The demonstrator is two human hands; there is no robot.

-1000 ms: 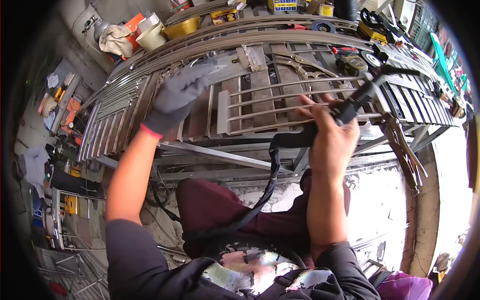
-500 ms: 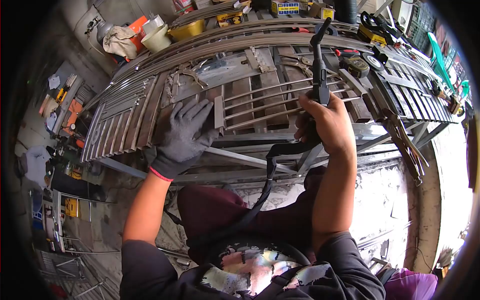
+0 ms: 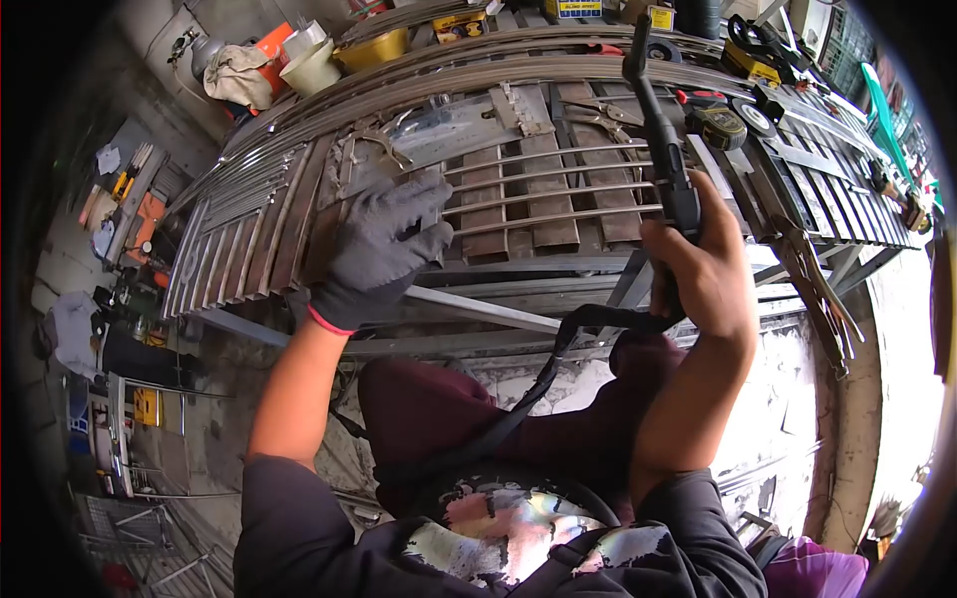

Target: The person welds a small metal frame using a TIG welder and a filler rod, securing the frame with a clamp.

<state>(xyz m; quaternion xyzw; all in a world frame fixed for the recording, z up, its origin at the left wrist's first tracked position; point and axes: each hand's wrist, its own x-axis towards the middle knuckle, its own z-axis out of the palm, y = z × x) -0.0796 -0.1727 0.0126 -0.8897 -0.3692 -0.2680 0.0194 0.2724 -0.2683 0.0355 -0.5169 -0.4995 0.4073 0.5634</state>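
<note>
A small grille of thin metal rods (image 3: 558,218) lies across the brown metal bars on the workbench. My left hand (image 3: 384,244), in a grey glove with a pink cuff edge, is closed around the grille's left end and covers the end bar. In my bare right hand (image 3: 710,264) is a black welding torch (image 3: 663,140), its long neck pointing up and away from me. The torch body crosses in front of the rods' right ends and hides them. From the torch handle, a black cable (image 3: 558,349) runs down over my lap.
Locking pliers (image 3: 384,148) lie behind the grille. To the right are a tape measure (image 3: 716,128), a disc (image 3: 754,120) and tongs (image 3: 809,289) hanging over the bench edge. A pale bucket (image 3: 307,75) and long steel bars (image 3: 478,85) stand and lie farther back.
My left hand has moved slightly right and closed over the grille's end bar. My right hand has shifted right and slightly down with the torch, which tilts more to the left.
</note>
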